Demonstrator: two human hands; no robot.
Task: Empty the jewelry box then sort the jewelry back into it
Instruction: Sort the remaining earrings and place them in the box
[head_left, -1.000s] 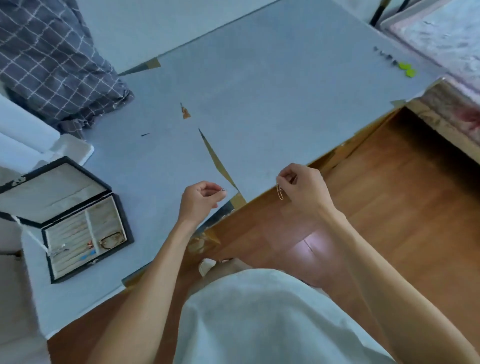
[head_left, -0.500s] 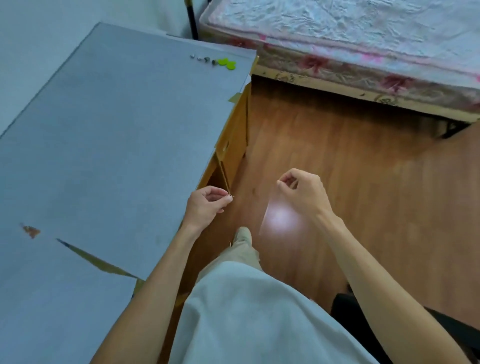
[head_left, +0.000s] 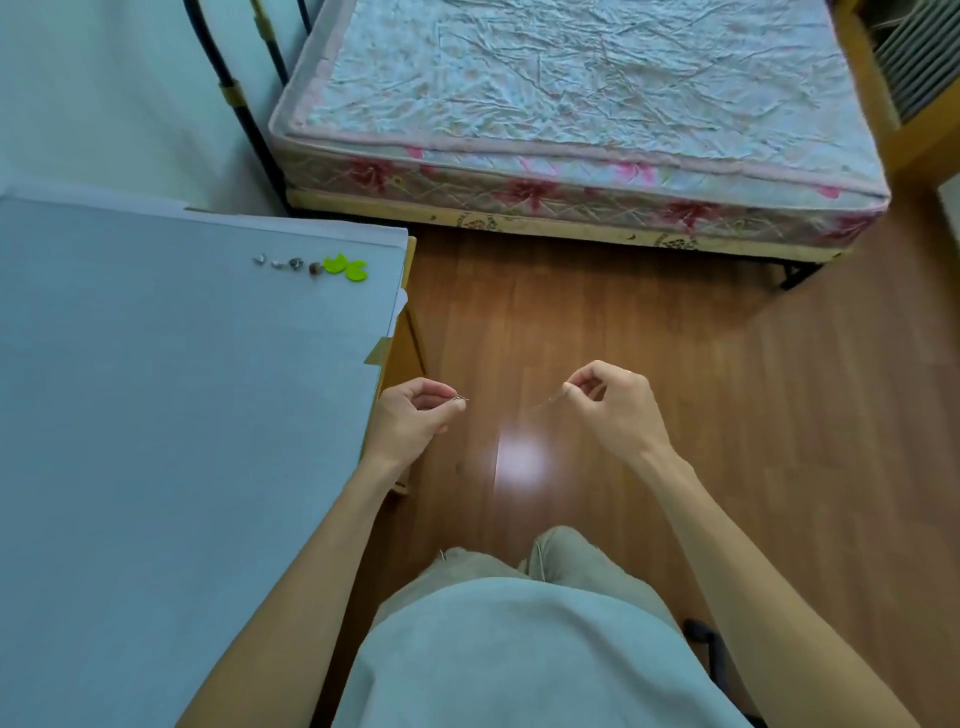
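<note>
two hands (head_left: 519, 410) pinch small earrings (head_left: 460, 399) over floor (head_left: 623, 312).

Item pinched in left hand (head_left: 415, 415) fingers (head_left: 451, 405) too small to identify; right hand (head_left: 618, 410) item blurred.

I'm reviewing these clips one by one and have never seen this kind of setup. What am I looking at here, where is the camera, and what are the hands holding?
There is no machine here: a person wears a camera on the head, looking down at their own two hands. The left hand pinches a small metal earring. The right hand pinches another thin piece of jewelry, too blurred to name. Both hands are over the wooden floor, just off the table's edge. On the grey-covered table lies a row of small jewelry pieces ending in two green earrings. A mattress lies beyond. The jewelry box is out of view.
</note>
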